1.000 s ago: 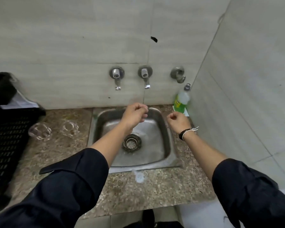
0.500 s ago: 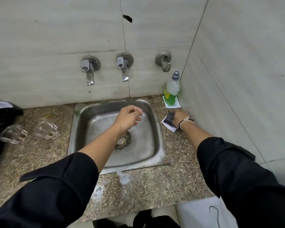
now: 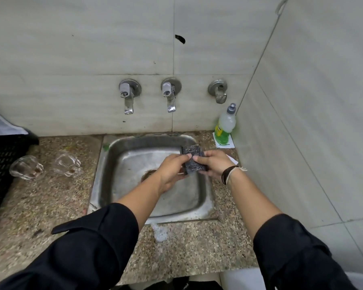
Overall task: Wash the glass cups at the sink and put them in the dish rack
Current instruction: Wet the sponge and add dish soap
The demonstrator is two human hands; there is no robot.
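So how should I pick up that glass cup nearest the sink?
The glass cup seems to lie on its side on the counter, with another cup to its left. I'd come down from above and wrap your grip around its rounded middle, thumb on one side and fingers on the other. Which way its rim faces is too blurry to tell, so avoid pinching an edge.

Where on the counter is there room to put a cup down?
Bare counter runs along the sink's front rim, apart from a small foam blob. More lies in front of the two glass cups, beside the black rack. The right back corner is crowded by the soap bottle.
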